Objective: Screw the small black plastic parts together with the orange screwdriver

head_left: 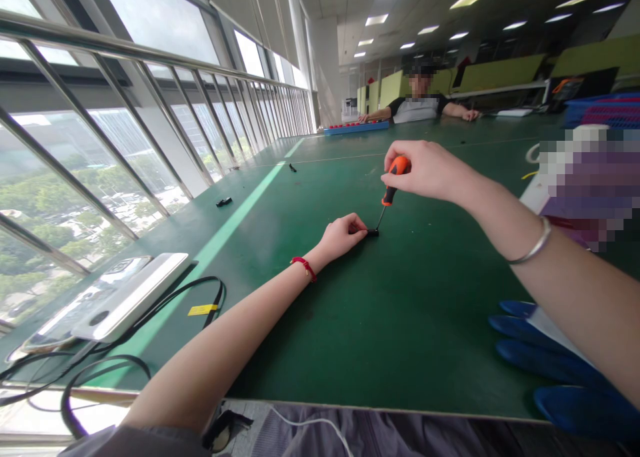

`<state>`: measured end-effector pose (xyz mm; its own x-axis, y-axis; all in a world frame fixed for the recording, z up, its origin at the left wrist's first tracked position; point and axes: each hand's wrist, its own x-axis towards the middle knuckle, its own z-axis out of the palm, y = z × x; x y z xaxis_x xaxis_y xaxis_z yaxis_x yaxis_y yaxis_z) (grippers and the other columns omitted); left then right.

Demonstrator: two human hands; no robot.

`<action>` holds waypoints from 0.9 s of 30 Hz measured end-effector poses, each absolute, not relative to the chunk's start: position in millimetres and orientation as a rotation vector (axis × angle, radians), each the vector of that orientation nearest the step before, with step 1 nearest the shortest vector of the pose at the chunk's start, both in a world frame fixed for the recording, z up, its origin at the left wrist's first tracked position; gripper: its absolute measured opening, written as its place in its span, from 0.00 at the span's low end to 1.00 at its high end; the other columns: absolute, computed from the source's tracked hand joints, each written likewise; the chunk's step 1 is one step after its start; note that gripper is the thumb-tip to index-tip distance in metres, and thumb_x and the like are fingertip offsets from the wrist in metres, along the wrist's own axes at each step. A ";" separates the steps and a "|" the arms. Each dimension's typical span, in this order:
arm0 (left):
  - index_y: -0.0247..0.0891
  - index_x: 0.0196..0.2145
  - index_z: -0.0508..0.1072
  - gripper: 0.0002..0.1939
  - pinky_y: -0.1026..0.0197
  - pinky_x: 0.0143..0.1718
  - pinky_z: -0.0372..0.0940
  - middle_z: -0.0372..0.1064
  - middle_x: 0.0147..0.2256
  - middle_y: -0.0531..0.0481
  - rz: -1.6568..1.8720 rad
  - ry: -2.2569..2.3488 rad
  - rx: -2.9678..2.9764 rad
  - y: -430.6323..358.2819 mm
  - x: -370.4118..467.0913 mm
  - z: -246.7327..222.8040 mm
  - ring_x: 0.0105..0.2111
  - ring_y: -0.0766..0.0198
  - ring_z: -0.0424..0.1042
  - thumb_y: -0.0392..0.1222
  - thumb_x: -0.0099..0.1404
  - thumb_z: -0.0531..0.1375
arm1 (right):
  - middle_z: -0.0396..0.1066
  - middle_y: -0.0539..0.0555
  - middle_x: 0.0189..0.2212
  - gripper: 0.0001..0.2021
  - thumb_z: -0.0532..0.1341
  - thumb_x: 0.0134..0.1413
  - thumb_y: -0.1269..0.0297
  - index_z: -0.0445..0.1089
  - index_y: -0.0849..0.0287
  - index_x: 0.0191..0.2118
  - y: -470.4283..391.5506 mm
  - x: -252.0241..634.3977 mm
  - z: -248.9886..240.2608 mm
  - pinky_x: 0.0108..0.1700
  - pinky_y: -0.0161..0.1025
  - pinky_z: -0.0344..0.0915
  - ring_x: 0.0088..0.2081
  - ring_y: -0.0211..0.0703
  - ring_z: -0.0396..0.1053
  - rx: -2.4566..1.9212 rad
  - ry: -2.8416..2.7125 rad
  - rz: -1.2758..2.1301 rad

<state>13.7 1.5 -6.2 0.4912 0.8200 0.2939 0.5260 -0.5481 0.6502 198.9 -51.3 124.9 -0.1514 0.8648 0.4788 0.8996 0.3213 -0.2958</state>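
Note:
My right hand [425,167] is closed around the orange and black handle of a screwdriver [396,177]. The shaft slants down and its tip meets a small black part [373,232] on the green tabletop. My left hand [343,235] pinches the near left end of that part and holds it against the table; the fingers cover some of it. What kind of part it is, I cannot make out. Two other small black pieces, one nearer [225,202] and one farther [293,168], lie on the table to the left.
A white power bank [133,297] with black cables lies at the left edge beside a metal railing [150,70]. Blue gloves [550,350] rest under my right forearm. Across the table [400,323] sits a person [419,103] near a blue tray [356,129]. A blue basket [600,113] stands far right.

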 end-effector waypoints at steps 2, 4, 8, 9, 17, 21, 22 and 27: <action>0.36 0.31 0.70 0.04 0.65 0.34 0.63 0.72 0.32 0.51 0.816 1.107 2.265 0.7 13.8 -5.2 0.34 0.65 0.69 0.40 0.59 0.59 | 0.68 0.49 0.26 0.10 0.62 0.41 0.62 0.68 0.56 0.34 -50.8 198.6 123.5 0.28 0.36 0.53 0.25 0.38 0.60 -1.538 -2.012 -0.083; 0.36 0.31 0.70 0.05 0.65 0.34 0.63 0.72 0.32 0.51 0.818 1.097 2.267 0.3 13.8 -4.7 0.34 0.65 0.69 0.40 0.60 0.59 | 0.67 0.50 0.25 0.10 0.61 0.45 0.58 0.67 0.55 0.34 -49.8 198.9 122.3 0.28 0.37 0.51 0.25 0.38 0.59 -1.550 -2.010 -0.076; 0.36 0.31 0.70 0.05 0.65 0.34 0.62 0.72 0.32 0.51 0.825 1.092 2.245 1.1 13.8 -5.5 0.34 0.65 0.68 0.40 0.59 0.59 | 0.65 0.52 0.22 0.15 0.55 0.53 0.51 0.68 0.57 0.27 -48.0 199.4 121.1 0.27 0.38 0.49 0.23 0.39 0.56 -1.583 -1.976 -0.044; 0.36 0.31 0.70 0.04 0.65 0.34 0.62 0.72 0.32 0.51 0.824 1.091 2.240 1.4 13.7 -5.9 0.34 0.65 0.68 0.40 0.59 0.59 | 0.65 0.52 0.22 0.14 0.55 0.53 0.52 0.68 0.57 0.27 -47.8 199.3 121.2 0.27 0.38 0.49 0.23 0.39 0.56 -1.579 -1.967 -0.045; 0.36 0.31 0.70 0.05 0.65 0.34 0.63 0.72 0.32 0.51 0.812 1.104 2.235 1.6 13.9 -6.0 0.34 0.65 0.69 0.41 0.60 0.59 | 0.64 0.50 0.22 0.09 0.58 0.48 0.56 0.69 0.55 0.30 -50.0 199.0 123.0 0.27 0.38 0.49 0.22 0.39 0.56 -1.626 -1.985 -0.102; 0.36 0.31 0.70 0.05 0.65 0.35 0.63 0.72 0.32 0.51 0.809 1.115 2.239 0.1 14.1 -4.5 0.34 0.65 0.69 0.40 0.59 0.59 | 0.65 0.51 0.22 0.11 0.57 0.50 0.55 0.70 0.56 0.29 -50.7 199.0 123.2 0.27 0.39 0.50 0.23 0.40 0.57 -1.626 -1.976 -0.081; 0.36 0.31 0.70 0.05 0.65 0.35 0.63 0.72 0.32 0.51 0.809 1.119 2.240 -0.2 14.1 -4.3 0.34 0.65 0.69 0.40 0.59 0.59 | 0.66 0.51 0.23 0.09 0.58 0.48 0.57 0.70 0.55 0.32 -50.7 198.7 123.1 0.27 0.38 0.50 0.24 0.40 0.58 -1.616 -1.972 -0.095; 0.36 0.30 0.69 0.05 0.64 0.34 0.63 0.72 0.31 0.51 0.817 1.106 2.246 -0.5 14.2 -4.4 0.33 0.65 0.69 0.40 0.59 0.59 | 0.67 0.51 0.24 0.10 0.59 0.46 0.56 0.68 0.55 0.34 -50.5 198.1 122.0 0.27 0.38 0.51 0.24 0.40 0.59 -1.626 -1.972 -0.108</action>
<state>14.2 -0.5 -4.4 0.4893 0.8219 0.2918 0.5198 -0.5434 0.6592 198.1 -50.5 122.0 -0.0931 0.8757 0.4739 0.9221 0.2554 -0.2908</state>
